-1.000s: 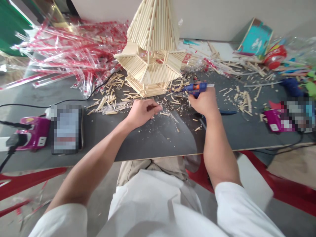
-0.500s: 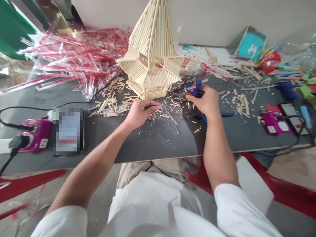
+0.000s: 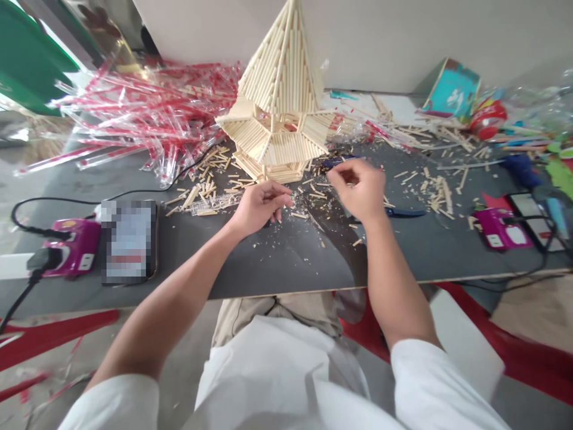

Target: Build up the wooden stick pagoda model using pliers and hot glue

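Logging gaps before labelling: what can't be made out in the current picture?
Glue gun: head view, partly hidden by the right hand.
Blue tool: head view, partly hidden by the right wrist.
Left hand: head view, its curl hides whether it pinches anything.
Tower: head view, very tip cut by the top edge.
Phone: head view, screen text masked by pixelation.

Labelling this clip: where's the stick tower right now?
In the head view, upper middle: the stick tower stands on the table, beyond the left hand and right of the red wrapper pile.
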A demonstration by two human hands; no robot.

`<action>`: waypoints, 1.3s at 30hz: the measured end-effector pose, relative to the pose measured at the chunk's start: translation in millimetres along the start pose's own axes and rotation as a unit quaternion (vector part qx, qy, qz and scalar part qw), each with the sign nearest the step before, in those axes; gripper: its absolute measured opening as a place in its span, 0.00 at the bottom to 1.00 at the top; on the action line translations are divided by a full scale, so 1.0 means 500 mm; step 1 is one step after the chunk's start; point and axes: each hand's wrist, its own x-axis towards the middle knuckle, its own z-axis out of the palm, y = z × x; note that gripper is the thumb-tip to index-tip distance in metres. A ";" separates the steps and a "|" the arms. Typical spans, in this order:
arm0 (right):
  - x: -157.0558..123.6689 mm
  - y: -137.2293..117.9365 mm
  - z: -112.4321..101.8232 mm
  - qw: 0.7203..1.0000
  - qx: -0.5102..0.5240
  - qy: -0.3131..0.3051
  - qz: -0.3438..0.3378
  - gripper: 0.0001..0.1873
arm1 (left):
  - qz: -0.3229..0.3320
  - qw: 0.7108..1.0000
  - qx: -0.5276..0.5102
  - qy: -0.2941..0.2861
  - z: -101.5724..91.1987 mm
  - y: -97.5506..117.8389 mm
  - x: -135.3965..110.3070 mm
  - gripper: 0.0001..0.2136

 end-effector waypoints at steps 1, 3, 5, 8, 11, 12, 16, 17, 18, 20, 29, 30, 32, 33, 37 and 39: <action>-0.009 -0.023 0.012 0.997 0.055 -0.059 -0.019 0.10 | -0.001 1.000 0.007 -0.007 -0.001 0.000 0.000 0.10; -0.027 -0.060 0.036 0.976 0.142 -0.162 -0.046 0.12 | -0.005 1.000 0.011 -0.020 -0.001 0.000 0.000 0.12; -0.041 -0.082 0.058 0.962 0.168 -0.207 -0.066 0.12 | -0.019 0.999 0.006 -0.027 -0.002 -0.001 0.001 0.14; -0.049 -0.089 0.077 0.966 0.147 -0.199 -0.080 0.10 | -0.037 0.999 -0.001 -0.021 -0.002 -0.003 0.001 0.17; -0.048 -0.082 0.080 0.970 0.155 -0.181 -0.054 0.11 | -0.046 0.999 0.001 -0.012 -0.002 -0.001 0.001 0.17; -0.047 -0.081 0.080 0.970 0.161 -0.179 -0.044 0.12 | -0.048 0.999 0.003 -0.011 -0.002 0.000 0.001 0.17; -0.045 -0.080 0.077 0.969 0.161 -0.183 -0.039 0.11 | -0.049 0.999 0.012 -0.011 -0.002 0.002 0.001 0.15; -0.045 -0.080 0.077 0.969 0.159 -0.184 -0.043 0.10 | -0.045 0.999 0.016 -0.014 -0.002 0.002 0.001 0.14; -0.045 -0.080 0.078 0.970 0.156 -0.182 -0.046 0.10 | -0.042 0.999 0.021 -0.017 -0.003 0.002 0.001 0.14; -0.045 -0.078 0.079 0.971 0.152 -0.177 -0.049 0.10 | -0.037 0.999 0.026 -0.020 -0.003 0.000 0.001 0.14; -0.044 -0.072 0.079 0.976 0.126 -0.151 -0.092 0.09 | -0.038 0.999 0.010 0.019 -0.002 0.000 0.000 0.16; -0.044 -0.072 0.079 0.976 0.126 -0.146 -0.099 0.08 | -0.039 0.999 0.010 0.018 -0.002 0.001 0.000 0.16; -0.043 -0.073 0.080 0.976 0.128 -0.136 -0.114 0.08 | -0.039 0.999 0.007 0.017 -0.003 0.004 0.001 0.16; -0.043 -0.073 0.080 0.976 0.128 -0.133 -0.119 0.08 | -0.040 0.999 0.004 0.018 -0.003 0.005 0.001 0.16; -0.043 -0.075 0.082 0.976 0.122 -0.136 -0.123 0.07 | -0.051 0.998 0.002 0.020 -0.002 0.008 0.001 0.17; -0.043 -0.074 0.083 0.976 0.120 -0.136 -0.121 0.06 | -0.056 0.998 0.003 0.017 -0.001 0.008 0.001 0.17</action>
